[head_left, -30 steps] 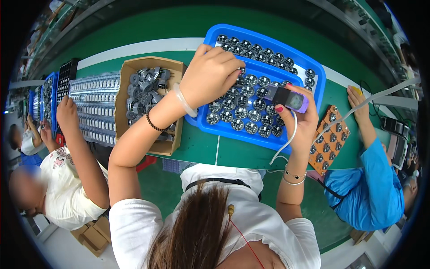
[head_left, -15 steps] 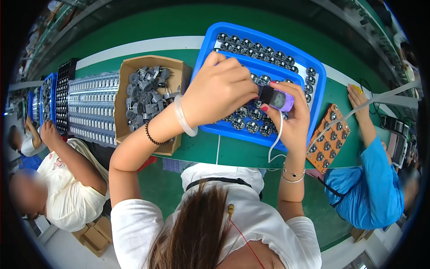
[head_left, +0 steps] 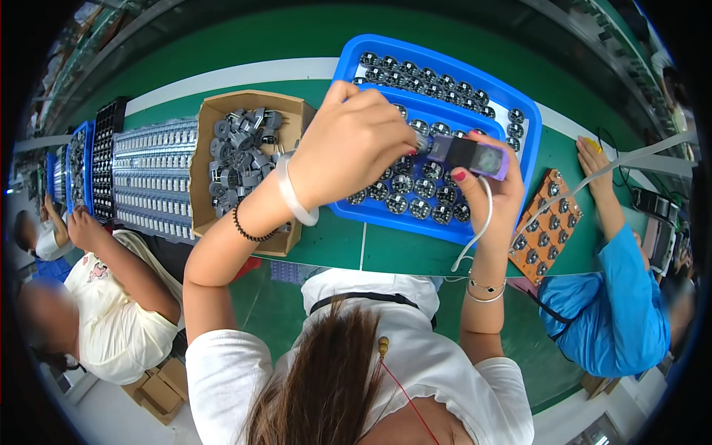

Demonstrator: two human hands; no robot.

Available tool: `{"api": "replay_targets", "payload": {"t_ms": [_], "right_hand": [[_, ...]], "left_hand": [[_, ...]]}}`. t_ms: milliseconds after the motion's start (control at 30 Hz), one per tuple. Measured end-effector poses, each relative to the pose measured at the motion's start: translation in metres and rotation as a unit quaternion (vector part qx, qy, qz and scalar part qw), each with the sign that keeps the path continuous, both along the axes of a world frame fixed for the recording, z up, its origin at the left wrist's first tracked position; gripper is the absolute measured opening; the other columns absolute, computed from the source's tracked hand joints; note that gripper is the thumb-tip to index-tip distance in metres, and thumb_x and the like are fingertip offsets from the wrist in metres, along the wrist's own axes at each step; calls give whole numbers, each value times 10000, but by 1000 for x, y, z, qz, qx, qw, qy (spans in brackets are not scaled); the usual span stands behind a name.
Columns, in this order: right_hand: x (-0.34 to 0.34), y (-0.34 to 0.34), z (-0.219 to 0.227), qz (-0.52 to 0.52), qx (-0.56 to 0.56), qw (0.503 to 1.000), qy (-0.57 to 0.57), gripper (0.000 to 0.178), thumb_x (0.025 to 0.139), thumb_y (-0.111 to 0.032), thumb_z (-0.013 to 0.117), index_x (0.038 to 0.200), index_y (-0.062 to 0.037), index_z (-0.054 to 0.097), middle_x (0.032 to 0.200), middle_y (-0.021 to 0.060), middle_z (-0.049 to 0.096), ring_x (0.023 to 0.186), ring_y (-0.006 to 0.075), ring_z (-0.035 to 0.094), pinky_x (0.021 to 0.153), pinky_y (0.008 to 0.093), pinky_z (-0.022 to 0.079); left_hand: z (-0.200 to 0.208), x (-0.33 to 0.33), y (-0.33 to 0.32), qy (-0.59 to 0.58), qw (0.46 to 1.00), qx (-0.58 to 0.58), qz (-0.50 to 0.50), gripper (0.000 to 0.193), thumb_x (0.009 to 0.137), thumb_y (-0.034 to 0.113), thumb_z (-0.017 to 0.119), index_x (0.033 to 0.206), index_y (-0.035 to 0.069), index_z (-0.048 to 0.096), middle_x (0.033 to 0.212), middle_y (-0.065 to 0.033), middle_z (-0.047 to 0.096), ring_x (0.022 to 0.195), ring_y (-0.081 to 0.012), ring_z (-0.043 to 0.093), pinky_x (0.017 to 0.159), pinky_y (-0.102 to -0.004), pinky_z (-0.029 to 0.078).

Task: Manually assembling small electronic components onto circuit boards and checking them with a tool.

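Observation:
My right hand (head_left: 491, 182) grips a small purple and black hand tool (head_left: 469, 156) with a white cord hanging from it. My left hand (head_left: 354, 142) is closed in front of the tool's tip, pinching a small round metal part (head_left: 423, 143) against it. Both hands hover over a blue tray (head_left: 519, 104) filled with rows of small round dark parts. My forearms rise from the lower middle, with bracelets on both wrists.
A cardboard box (head_left: 205, 159) of loose grey parts stands left of the blue tray on the green bench (head_left: 222, 44). Further left lie grey trays (head_left: 152, 178). A person in blue (head_left: 615, 297) works at an orange board (head_left: 547, 222); another person (head_left: 111, 311) sits at the left.
My left hand came away from the blue tray's parts and closed in on the tool's tip. My right hand with the tool shifted slightly left. The person at the left lowered an arm.

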State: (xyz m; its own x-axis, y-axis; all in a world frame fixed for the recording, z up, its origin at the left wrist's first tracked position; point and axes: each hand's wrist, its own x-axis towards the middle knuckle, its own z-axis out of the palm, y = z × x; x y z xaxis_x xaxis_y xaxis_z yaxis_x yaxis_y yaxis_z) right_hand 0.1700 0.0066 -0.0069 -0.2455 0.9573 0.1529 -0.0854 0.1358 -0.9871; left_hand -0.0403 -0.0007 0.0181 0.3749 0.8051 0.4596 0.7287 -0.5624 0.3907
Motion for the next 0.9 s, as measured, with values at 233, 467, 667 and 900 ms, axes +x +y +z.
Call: {"api": "replay_targets", "payload": {"t_ms": [233,467,667,900], "right_hand": [[7,0,-4,-33,23,999,3,441,755,-49,727,1143,6,524,1079,84,574,971,149,557,865,277,441],[7,0,-5,-14,21,1000,-16,445,742,-15,725,1141,9,530,1068,79,567,982,156,558,881,283,439],[13,0,-7,-7,35,999,-37,448,730,7,722,1137,15,533,1077,76,549,996,163,554,890,292,438],[12,-3,-4,3,48,998,-51,444,728,8,721,1132,13,536,1078,74,542,1008,166,547,904,306,434]], "left_hand": [[-32,-7,7,111,993,25,24,52,674,120,645,723,133,658,688,19,566,760,-151,525,753,-318,350],[-36,-7,5,101,994,29,39,83,692,163,693,752,122,654,726,24,581,762,-154,524,754,-312,352],[-22,-3,-9,64,998,21,6,160,647,237,722,716,130,625,767,18,523,790,-162,495,752,-319,347],[-42,10,-11,105,993,13,-60,71,659,153,593,712,127,633,777,24,538,834,-155,497,764,-307,350]]}}
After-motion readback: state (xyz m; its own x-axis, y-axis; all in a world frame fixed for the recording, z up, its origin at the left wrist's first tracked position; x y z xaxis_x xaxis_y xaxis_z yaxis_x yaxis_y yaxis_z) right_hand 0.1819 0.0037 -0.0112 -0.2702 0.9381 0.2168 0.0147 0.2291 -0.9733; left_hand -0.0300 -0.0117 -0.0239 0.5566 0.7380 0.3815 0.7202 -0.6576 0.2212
